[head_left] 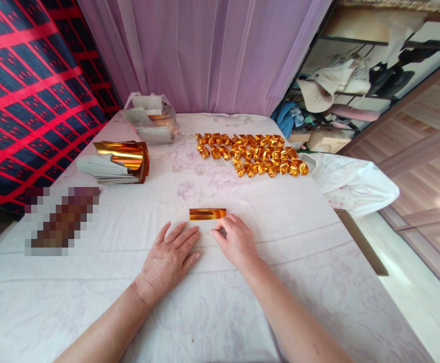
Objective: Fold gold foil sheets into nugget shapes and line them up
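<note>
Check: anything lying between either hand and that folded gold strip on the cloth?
Nothing visible. The gold strip lies flat on the tablecloth. The right hand has fingertips at the strip's right end; the left hand rests flat just below it, only bare cloth between.

We are seeing two bare forearms coming in from the lower edge, both this side of the gold foil strip [207, 214]. Nothing is covering them: no sleeve edge is showing on either arm. The left hand [170, 259], below and to the left of the strip, is wearing no ring, watch or glove that we can make out. The right hand [235, 241], just below the strip's right end, is looking equally unadorned. Nails are appearing short and unpainted. Creases are showing across knuckles and wrists.
</note>
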The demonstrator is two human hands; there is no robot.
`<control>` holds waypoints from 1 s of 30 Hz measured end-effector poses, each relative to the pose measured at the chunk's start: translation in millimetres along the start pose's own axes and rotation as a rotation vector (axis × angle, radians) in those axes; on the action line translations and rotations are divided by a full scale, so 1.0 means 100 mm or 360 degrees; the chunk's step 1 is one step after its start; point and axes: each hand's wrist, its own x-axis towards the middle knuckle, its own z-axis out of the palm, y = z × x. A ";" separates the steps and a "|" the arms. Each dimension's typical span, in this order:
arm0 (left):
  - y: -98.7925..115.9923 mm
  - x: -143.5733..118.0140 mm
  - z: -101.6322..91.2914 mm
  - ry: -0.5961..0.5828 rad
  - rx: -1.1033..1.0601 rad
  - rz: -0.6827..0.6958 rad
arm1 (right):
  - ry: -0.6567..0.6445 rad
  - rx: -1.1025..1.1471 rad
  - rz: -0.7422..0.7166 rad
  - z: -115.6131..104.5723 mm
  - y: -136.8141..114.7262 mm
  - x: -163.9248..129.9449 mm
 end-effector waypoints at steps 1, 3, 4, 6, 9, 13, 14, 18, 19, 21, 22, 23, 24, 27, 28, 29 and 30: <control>0.00 0.00 0.00 0.0008 -0.0012 -0.0013 | -0.0015 0.0009 0.0004 -0.01 0.01 0.00; 0.01 0.00 0.00 0.0018 -0.0038 -0.0044 | -0.0048 0.0019 0.0015 -0.03 0.01 0.01; 0.01 0.00 0.00 0.0020 -0.0049 -0.0055 | -0.0062 0.0019 0.0019 -0.04 0.02 0.01; 0.01 0.00 0.00 0.0017 -0.0064 -0.0064 | -0.0081 0.0008 0.0031 -0.06 0.02 0.01; 0.01 0.00 0.00 0.0009 -0.0071 -0.0068 | -0.0101 -0.0025 0.0062 -0.11 0.04 0.00; 0.01 0.00 -0.01 0.0009 -0.0072 -0.0065 | -0.0114 -0.0051 0.0097 -0.16 0.07 0.00; 0.01 0.00 -0.01 0.0011 -0.0070 -0.0064 | -0.0121 -0.0055 0.0105 -0.17 0.07 0.00; 0.01 0.00 -0.01 0.0020 -0.0062 -0.0055 | -0.0162 -0.0083 0.0155 -0.22 0.09 0.01; 0.01 0.00 -0.01 0.0023 -0.0061 -0.0053 | -0.0171 -0.0088 0.0169 -0.24 0.10 0.01; 0.01 0.00 -0.01 0.0027 -0.0057 -0.0051 | -0.0184 -0.0093 0.0200 -0.26 0.10 0.01; 0.01 0.00 -0.01 0.0028 -0.0055 -0.0050 | -0.0189 -0.0093 0.0215 -0.28 0.10 0.01; 0.01 0.00 -0.01 0.0028 -0.0054 -0.0050 | -0.0195 -0.0092 0.0233 -0.29 0.10 0.01; 0.00 0.00 -0.01 0.0027 -0.0054 -0.0050 | -0.0206 -0.0090 0.0251 -0.30 0.10 0.02; 0.00 0.00 -0.01 0.0025 -0.0059 -0.0049 | -0.0242 -0.0082 0.0312 -0.32 0.09 0.03; 0.00 0.00 -0.01 0.0026 -0.0060 -0.0047 | -0.0249 -0.0081 0.0324 -0.32 0.09 0.03; 0.00 0.00 -0.01 0.0027 -0.0061 -0.0047 | -0.0250 -0.0080 0.0325 -0.32 0.09 0.03; 0.00 0.00 -0.01 0.0029 -0.0061 -0.0049 | -0.0244 -0.0078 0.0319 -0.32 0.10 0.03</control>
